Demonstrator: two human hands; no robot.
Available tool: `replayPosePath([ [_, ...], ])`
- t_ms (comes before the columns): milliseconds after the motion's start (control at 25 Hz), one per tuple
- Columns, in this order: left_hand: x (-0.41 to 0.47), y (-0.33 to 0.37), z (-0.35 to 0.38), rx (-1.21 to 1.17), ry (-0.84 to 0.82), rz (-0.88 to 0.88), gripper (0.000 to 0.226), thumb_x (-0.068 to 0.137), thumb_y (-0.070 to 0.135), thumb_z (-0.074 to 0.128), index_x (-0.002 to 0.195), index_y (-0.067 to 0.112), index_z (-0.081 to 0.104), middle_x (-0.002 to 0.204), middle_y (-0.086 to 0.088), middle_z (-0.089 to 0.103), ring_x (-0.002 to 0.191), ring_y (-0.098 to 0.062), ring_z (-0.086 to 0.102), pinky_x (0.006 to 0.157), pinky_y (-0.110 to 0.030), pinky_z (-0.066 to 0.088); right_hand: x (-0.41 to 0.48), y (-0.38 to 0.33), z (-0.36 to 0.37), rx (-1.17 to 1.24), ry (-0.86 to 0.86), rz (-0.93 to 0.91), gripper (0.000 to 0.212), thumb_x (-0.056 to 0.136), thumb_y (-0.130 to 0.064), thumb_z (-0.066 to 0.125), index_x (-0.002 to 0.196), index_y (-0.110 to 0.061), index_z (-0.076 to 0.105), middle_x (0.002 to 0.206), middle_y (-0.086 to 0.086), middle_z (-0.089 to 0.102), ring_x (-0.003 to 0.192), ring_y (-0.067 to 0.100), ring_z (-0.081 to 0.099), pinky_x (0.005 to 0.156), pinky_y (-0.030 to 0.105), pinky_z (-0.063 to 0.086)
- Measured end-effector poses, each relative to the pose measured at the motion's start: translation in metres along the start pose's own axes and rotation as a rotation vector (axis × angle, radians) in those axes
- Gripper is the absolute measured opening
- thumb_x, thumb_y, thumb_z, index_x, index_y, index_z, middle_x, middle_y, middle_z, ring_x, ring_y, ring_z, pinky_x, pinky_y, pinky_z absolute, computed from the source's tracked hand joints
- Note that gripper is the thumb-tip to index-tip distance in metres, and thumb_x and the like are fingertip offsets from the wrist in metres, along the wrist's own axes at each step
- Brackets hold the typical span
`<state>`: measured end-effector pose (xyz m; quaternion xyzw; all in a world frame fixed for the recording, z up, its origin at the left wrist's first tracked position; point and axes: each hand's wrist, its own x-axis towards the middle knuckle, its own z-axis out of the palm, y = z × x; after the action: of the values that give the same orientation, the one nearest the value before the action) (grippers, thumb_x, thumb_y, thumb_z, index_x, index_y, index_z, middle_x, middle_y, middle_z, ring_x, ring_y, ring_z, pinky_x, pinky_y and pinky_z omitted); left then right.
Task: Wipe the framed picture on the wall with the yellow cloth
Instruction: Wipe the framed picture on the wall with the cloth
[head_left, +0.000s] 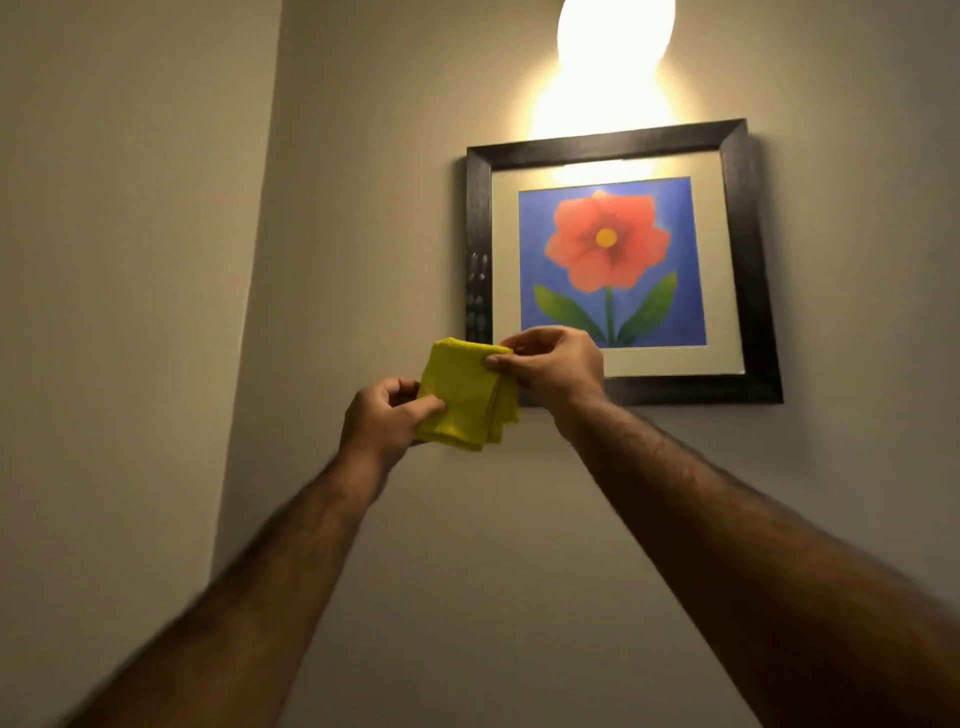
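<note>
A framed picture (737, 249) hangs on the wall, up and to the right: a dark frame, a pale mat and a red flower on blue. In front of its lower left corner I hold a folded yellow cloth (465, 400) with both hands. My left hand (382, 418) pinches the cloth's lower left edge. My right hand (553, 366) pinches its upper right corner and covers the frame's bottom left part. The cloth hangs in the air, apart from the glass.
A bright wall lamp (615, 36) glows just above the frame and glares on the glass top. A wall corner (254, 291) runs down the left side. Bare wall lies below and left of the picture.
</note>
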<state>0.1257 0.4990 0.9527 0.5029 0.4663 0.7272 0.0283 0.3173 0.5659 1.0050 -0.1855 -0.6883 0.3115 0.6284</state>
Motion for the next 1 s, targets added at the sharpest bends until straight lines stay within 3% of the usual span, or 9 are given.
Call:
replayPosePath([
  [120,0.023,0.021,0.022,-0.032,0.025,0.013,0.032,0.081,0.021,0.082,0.110,0.013,0.071,0.109,-0.013,0.075,0.099,-0.031,0.073,0.086,-0.045,0.064,0.032,-0.022,-0.015,-0.070,0.028,-0.094,0.038,0.064,-0.026,0.096,0.096,-0.013,0.082,0.094,0.009,0.081,0.089,0.025,0.078,0.081,0.043,0.065],
  [240,0.043,0.034,0.037,-0.083,0.045,0.013,0.038,0.082,0.018,0.083,0.115,0.008,0.069,0.112,-0.016,0.074,0.102,-0.034,0.074,0.088,-0.050,0.064,0.060,-0.032,-0.021,-0.124,0.017,-0.172,0.035,0.073,-0.023,0.091,0.106,-0.015,0.081,0.100,0.007,0.081,0.088,0.018,0.075,0.087,0.038,0.064],
  [360,0.066,0.042,0.045,-0.135,0.082,0.023,0.030,0.082,0.015,0.083,0.107,0.007,0.069,0.112,-0.018,0.075,0.102,-0.035,0.074,0.088,-0.051,0.064,0.081,-0.042,-0.019,-0.122,-0.032,-0.265,0.039,0.081,-0.016,0.084,0.119,-0.014,0.076,0.113,0.008,0.078,0.102,0.020,0.073,0.095,0.039,0.061],
  [440,0.085,0.051,0.048,-0.159,0.129,0.034,0.021,0.082,0.012,0.083,0.098,0.011,0.069,0.112,-0.019,0.074,0.102,-0.035,0.074,0.087,-0.051,0.064,0.096,-0.050,-0.019,-0.124,-0.044,-0.340,0.050,0.085,-0.022,0.081,0.132,-0.012,0.069,0.124,0.010,0.074,0.113,0.023,0.070,0.103,0.038,0.056],
  [560,0.115,0.062,0.051,-0.176,0.181,0.037,0.018,0.083,0.011,0.081,0.095,0.015,0.068,0.112,-0.016,0.073,0.103,-0.035,0.073,0.086,-0.050,0.064,0.122,-0.043,-0.048,-0.506,0.215,-0.587,0.071,0.094,-0.044,0.065,0.153,-0.009,0.045,0.154,0.015,0.052,0.145,0.029,0.046,0.119,0.035,0.036],
  [680,0.142,0.066,0.056,-0.168,0.188,0.022,0.020,0.082,0.011,0.082,0.097,0.012,0.069,0.112,-0.017,0.073,0.103,-0.036,0.073,0.086,-0.050,0.065,0.144,-0.013,-0.122,-0.989,0.480,-0.850,0.084,0.099,-0.056,0.040,0.163,-0.008,0.017,0.172,0.014,0.015,0.161,0.030,0.011,0.129,0.050,0.013],
  [840,0.165,0.061,0.068,-0.180,0.209,0.023,0.013,0.080,0.009,0.083,0.081,0.013,0.071,0.105,-0.018,0.074,0.104,-0.038,0.073,0.085,-0.045,0.063,0.155,0.037,-0.208,-1.278,0.508,-0.703,0.094,0.097,-0.068,0.029,0.164,-0.005,0.010,0.174,0.014,0.006,0.162,0.028,0.005,0.129,0.051,0.008],
  [1000,0.167,0.063,0.072,-0.169,0.224,0.062,0.031,0.078,0.012,0.085,0.106,0.007,0.072,0.113,-0.019,0.074,0.105,-0.036,0.073,0.087,-0.046,0.063,0.152,0.068,-0.240,-1.262,0.482,-0.523,0.103,0.091,-0.078,0.019,0.164,-0.007,0.007,0.175,0.010,0.001,0.162,0.024,0.002,0.130,0.048,0.007],
])
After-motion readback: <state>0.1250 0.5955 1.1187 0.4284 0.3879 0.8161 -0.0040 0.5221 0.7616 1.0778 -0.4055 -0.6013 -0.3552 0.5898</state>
